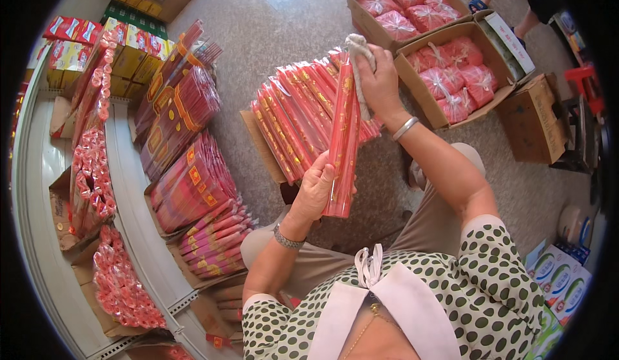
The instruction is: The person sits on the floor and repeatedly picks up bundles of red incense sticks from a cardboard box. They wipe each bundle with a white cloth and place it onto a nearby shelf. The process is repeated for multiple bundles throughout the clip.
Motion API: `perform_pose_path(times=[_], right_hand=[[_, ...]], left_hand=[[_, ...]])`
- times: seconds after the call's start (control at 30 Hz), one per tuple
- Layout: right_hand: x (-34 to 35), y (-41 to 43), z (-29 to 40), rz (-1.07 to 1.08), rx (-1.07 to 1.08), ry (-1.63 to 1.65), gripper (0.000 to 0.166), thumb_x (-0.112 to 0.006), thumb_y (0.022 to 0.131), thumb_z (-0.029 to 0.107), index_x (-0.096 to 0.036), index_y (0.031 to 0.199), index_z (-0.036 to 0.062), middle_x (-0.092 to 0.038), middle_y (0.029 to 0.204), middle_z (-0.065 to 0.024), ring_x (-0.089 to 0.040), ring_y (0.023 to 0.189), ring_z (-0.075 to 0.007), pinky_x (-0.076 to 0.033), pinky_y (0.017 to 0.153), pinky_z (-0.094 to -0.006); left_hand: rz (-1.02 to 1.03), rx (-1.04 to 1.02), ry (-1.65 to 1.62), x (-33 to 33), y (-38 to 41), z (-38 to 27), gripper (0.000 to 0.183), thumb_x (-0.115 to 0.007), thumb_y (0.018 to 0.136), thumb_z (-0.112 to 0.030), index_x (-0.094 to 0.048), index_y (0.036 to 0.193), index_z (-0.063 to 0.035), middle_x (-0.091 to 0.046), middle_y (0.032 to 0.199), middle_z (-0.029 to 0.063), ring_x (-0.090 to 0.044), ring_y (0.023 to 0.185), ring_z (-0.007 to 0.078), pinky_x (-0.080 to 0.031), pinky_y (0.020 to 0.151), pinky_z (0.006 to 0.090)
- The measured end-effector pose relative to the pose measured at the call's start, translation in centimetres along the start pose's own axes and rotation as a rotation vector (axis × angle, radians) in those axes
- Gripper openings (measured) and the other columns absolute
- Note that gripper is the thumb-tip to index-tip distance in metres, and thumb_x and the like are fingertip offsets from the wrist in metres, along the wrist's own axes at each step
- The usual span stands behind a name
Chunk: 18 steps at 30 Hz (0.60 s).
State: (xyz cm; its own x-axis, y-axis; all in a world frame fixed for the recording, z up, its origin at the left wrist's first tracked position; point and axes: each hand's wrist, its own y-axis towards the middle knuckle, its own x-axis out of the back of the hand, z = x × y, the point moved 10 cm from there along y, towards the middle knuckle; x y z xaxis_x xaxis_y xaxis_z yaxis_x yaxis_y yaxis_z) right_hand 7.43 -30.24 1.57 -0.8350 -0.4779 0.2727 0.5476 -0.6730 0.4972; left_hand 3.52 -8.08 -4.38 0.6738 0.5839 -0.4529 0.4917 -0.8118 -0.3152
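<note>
My left hand [314, 186] grips the lower part of a bundle of long red sticks in clear plastic wrap with gold print [342, 142], perhaps candles or incense. The bundle stands slanted in front of me. At its upper end, my right hand [379, 77] holds a pale cloth [359, 52] against the wrap. Beyond my left hand, a row of similar red wrapped packs [290, 118] lies side by side on a cardboard box [263, 142]. The bundle hides part of that row.
Shelves [138, 166] on the left hold cartons of wrapped red and purple sticks. Two open cardboard boxes [420, 45] of red bagged goods stand at the upper right, beside a closed carton [529, 123]. Another person's legs [529, 14] show at the top right.
</note>
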Motion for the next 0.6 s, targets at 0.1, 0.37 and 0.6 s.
perform_pose_path(times=[0.1, 0.37, 0.6], right_hand=[[-1.9, -4.1, 4.1, 0.184, 0.138, 0.024, 0.027, -0.063, 0.084, 0.014, -0.056, 0.108, 0.0029, -0.055, 0.095, -0.0165, -0.057, 0.088, -0.0315, -0.046, 0.075, -0.0406], [-3.8, -12.6, 12.8, 0.661, 0.526, 0.248, 0.036, -0.068, 0.073, 0.015, -0.057, 0.106, 0.0047, -0.051, 0.091, -0.0115, -0.052, 0.085, -0.0294, -0.047, 0.075, -0.0402], [-3.6, -13.5, 13.1, 0.73, 0.562, 0.303, 0.035, -0.069, 0.072, 0.017, -0.055, 0.102, 0.0052, -0.051, 0.091, -0.0107, -0.054, 0.085, -0.0287, -0.047, 0.076, -0.0396]], left_hand=[[-0.056, -0.052, -0.006, 1.8, 0.3, -0.9, 0.058, -0.044, 0.093, -0.052, -0.045, 0.126, -0.0042, -0.063, 0.094, 0.0111, -0.066, 0.073, 0.0174, -0.056, 0.061, 0.0292], [-0.329, -0.122, -0.179, 7.5, -0.1, -1.8, 0.066, -0.042, 0.088, -0.065, -0.054, 0.111, -0.0053, -0.063, 0.098, 0.0064, -0.064, 0.086, 0.0162, -0.056, 0.072, 0.0317], [-0.354, -0.178, -0.283, 8.8, 2.2, -3.5, 0.039, -0.057, 0.094, -0.034, -0.051, 0.117, -0.0031, -0.064, 0.098, 0.009, -0.066, 0.083, 0.0162, -0.057, 0.072, 0.0305]])
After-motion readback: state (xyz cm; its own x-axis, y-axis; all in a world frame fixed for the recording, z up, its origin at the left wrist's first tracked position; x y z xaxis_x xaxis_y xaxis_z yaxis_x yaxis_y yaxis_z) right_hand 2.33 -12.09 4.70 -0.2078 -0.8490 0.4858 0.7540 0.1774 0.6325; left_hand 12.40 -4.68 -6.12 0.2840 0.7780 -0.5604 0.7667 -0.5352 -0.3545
